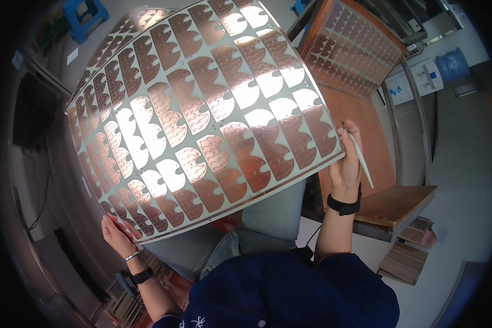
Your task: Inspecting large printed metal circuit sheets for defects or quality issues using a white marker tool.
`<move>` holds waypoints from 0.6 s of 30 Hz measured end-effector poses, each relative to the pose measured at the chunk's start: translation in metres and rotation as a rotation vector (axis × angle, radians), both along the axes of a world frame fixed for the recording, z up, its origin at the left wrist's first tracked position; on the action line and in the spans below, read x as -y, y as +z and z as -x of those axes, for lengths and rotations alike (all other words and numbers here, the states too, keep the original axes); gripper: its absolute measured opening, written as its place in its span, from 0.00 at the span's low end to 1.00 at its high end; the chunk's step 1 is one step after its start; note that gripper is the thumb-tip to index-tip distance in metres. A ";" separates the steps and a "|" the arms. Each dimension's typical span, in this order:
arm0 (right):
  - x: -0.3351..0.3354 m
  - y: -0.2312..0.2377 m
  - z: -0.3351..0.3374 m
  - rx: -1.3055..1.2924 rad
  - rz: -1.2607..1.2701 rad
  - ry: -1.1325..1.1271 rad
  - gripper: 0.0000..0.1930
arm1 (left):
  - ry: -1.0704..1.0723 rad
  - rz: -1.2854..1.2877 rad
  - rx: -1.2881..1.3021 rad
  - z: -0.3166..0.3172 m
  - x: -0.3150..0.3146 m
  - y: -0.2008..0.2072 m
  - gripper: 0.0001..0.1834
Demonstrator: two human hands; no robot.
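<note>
A large, thin circuit board panel (213, 104) fills the upper middle of the view, tilted, with rows of scalloped copper shapes on a pale base. Bright light glares off several of them. My left hand (116, 235) grips its lower left corner, fingers closed over the edge. At the right edge, my right hand (346, 167) pinches the panel near its lower right corner. A slim white pen-like tool (365, 165) with a dark tip is also held in the right hand, slanting down beside the palm.
Behind the right hand, another copper-patterned panel (347, 46) leans above a brown wooden board (352, 117). More patterned panels (403, 263) lie low at the right. A blue stool (86, 21) stands far left; a water dispenser (421, 82) stands far right.
</note>
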State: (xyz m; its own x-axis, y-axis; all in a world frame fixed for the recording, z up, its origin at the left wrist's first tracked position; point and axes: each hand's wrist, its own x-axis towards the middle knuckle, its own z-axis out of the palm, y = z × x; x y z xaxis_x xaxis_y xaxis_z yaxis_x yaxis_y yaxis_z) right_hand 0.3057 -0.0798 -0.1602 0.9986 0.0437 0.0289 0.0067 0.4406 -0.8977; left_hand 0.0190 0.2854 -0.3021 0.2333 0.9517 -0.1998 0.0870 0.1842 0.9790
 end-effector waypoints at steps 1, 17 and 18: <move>0.000 0.001 0.000 0.007 -0.004 -0.002 0.10 | -0.002 -0.006 -0.003 -0.002 0.001 0.001 0.17; 0.015 -0.011 -0.001 0.058 0.178 0.019 0.10 | -0.035 0.037 0.075 0.007 -0.001 0.011 0.16; 0.020 -0.015 -0.005 0.058 0.246 -0.011 0.12 | -0.043 0.072 0.085 0.006 0.003 0.020 0.16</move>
State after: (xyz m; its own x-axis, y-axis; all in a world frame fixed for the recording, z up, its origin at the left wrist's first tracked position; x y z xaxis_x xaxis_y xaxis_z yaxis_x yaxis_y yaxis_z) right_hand 0.3104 -0.0994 -0.1750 0.9961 0.0456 0.0757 0.0646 0.2088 -0.9758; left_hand 0.0133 0.2826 -0.2820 0.2924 0.9243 -0.2454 0.0138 0.2525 0.9675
